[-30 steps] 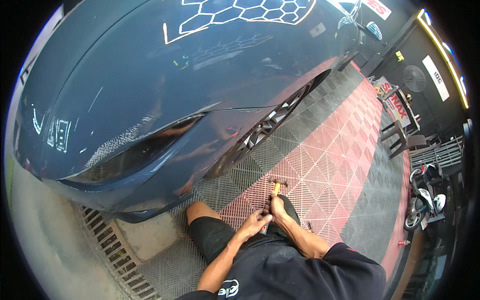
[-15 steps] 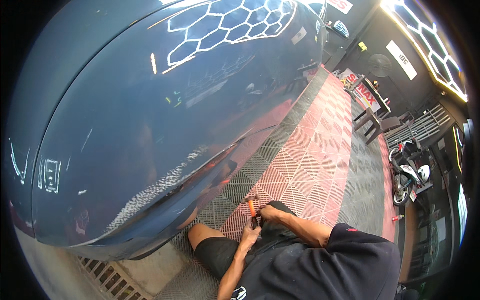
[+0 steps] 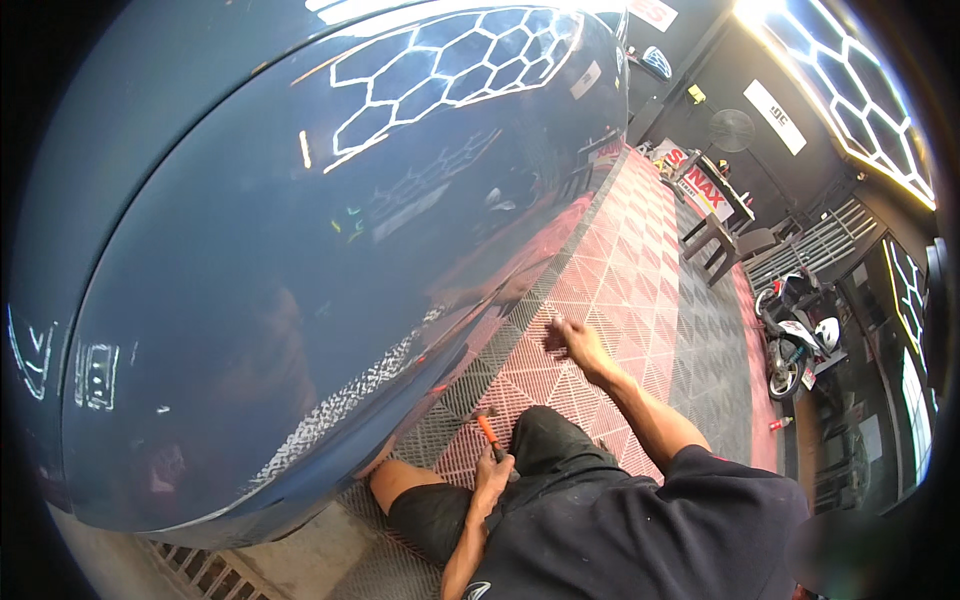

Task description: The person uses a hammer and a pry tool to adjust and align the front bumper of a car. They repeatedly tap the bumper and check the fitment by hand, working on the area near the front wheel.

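Note:
A hammer (image 3: 489,433) with an orange shaft and a dark grip is held in my left hand (image 3: 492,472), close to my bent knees. Its small dark head points away from me. My right hand (image 3: 575,340) is raised out in front, over the red floor tiles and beside the lower side of the car. Blur hides what its fingers are doing. The dark blue car panel (image 3: 270,230) fills the left of the view. A whitish, speckled scuffed band (image 3: 345,400) runs along its lower edge.
Red and grey slatted floor tiles (image 3: 640,290) stretch ahead. A floor grate (image 3: 205,570) lies by the car at lower left. Farther right are a dark stool (image 3: 712,240), metal rails (image 3: 815,245), a motorcycle (image 3: 795,340) and a small red bottle (image 3: 780,424). A fan (image 3: 730,130) stands at the back.
My right hand has left its place beside the hammer and moved forward toward the car. The left hand keeps the hammer, now slightly lower and tilted left. The view has shifted a little.

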Demonstrator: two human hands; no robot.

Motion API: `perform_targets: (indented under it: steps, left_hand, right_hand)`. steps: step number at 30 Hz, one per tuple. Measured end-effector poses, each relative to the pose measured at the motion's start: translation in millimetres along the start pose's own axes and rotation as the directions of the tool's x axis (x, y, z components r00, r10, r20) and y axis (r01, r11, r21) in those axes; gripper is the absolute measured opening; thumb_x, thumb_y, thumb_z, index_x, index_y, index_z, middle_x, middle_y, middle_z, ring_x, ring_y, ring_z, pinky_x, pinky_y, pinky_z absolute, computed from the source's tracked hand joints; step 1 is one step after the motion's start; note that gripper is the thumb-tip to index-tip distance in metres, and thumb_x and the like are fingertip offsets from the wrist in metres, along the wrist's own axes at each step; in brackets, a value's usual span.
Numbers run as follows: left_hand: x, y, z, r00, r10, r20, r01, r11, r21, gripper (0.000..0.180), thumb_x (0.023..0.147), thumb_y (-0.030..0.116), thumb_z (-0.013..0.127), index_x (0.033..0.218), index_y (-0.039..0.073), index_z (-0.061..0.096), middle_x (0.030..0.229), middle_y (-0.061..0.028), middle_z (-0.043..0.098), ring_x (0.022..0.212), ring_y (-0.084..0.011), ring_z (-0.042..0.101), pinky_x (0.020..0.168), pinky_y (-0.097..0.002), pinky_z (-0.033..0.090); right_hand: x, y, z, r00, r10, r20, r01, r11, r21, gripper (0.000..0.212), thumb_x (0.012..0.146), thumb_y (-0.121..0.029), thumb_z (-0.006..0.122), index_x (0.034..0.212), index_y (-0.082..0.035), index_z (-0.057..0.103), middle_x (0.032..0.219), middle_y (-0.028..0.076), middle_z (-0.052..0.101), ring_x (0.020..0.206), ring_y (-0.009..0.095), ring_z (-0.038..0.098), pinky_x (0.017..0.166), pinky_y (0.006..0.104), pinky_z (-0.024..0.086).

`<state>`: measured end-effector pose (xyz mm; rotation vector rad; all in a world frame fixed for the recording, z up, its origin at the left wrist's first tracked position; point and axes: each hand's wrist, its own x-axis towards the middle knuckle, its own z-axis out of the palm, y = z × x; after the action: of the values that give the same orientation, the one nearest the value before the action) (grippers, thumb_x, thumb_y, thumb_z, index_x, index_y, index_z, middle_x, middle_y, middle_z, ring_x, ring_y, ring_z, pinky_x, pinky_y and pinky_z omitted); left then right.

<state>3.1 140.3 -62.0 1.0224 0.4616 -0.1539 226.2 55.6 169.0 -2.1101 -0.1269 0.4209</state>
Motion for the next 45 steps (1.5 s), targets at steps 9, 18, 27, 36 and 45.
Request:
perform_targets:
  steps: [9,18,27,36,45]
  left_hand:
    - [-43.5,104.9,51.7,0.835,0.321,0.447,-0.289,0.947,-0.141,0.082,0.093,0.005,0.066,0.163,0.004,0.023,0.106,-0.0064,0.062,0.086,-0.0097,0.055,0.074,-0.0242,0.048]
    - [-20.0,182.8,73.0,0.804,0.593,-0.040,-0.558,0.776,0.296,0.046,0.098,0.021,0.071,0.136,-0.004,0.060,0.115,-0.0113,0.071,0.099,-0.0160,0.065,0.088,-0.0301,0.053]
    - [-13.0,304.0,117.0,0.609,0.771,-0.188,-0.789,0.564,-0.243,0.067,0.105,0.040,0.057,0.154,0.000,0.036,0.150,-0.0178,0.050,0.129,-0.0250,0.054,0.111,-0.0429,0.043]
    - [13.5,368.0,122.5,0.493,0.798,-0.347,-0.780,0.229,-0.582,0.081,0.082,0.058,0.080,0.142,0.012,0.053,0.142,-0.0052,0.055,0.135,-0.0261,0.047,0.116,-0.0483,0.039]
    - [19.3,371.0,150.0,0.458,0.806,-0.375,-0.743,0.115,-0.659,0.082,0.083,0.051,0.082,0.142,0.003,0.051,0.143,-0.0136,0.056,0.138,-0.0290,0.050,0.122,-0.0474,0.039]
  right_hand:
    - [-86.5,55.7,35.4,0.999,0.036,-0.023,-0.019,0.857,0.515,0.040,0.109,-0.037,0.052,0.124,0.000,0.058,0.104,0.010,0.070,0.085,0.019,0.065,0.078,0.0352,0.056]
    - [-47.9,86.2,33.5,0.975,0.126,-0.181,-0.025,0.879,0.476,0.032,0.110,-0.037,0.050,0.113,-0.006,0.055,0.072,0.000,0.049,0.058,0.012,0.048,0.051,0.0314,0.046]
    - [4.1,223.2,124.1,0.984,0.119,-0.134,-0.140,0.977,-0.161,0.060,0.105,-0.045,0.048,0.126,0.009,0.062,0.121,0.034,0.067,0.120,0.043,0.064,0.101,0.0489,0.049]
    - [46.1,-220.9,-22.3,0.887,-0.441,0.140,-0.182,-0.054,0.982,0.102,0.100,-0.076,0.027,0.153,0.010,0.032,0.154,0.028,0.042,0.141,0.039,0.042,0.121,0.0480,0.030]
    - [114.0,-253.7,-2.5,0.924,-0.380,0.043,-0.187,-0.350,0.918,0.109,0.091,-0.088,0.026,0.166,-0.011,0.012,0.170,0.013,0.018,0.154,0.031,0.024,0.122,0.0527,0.027]
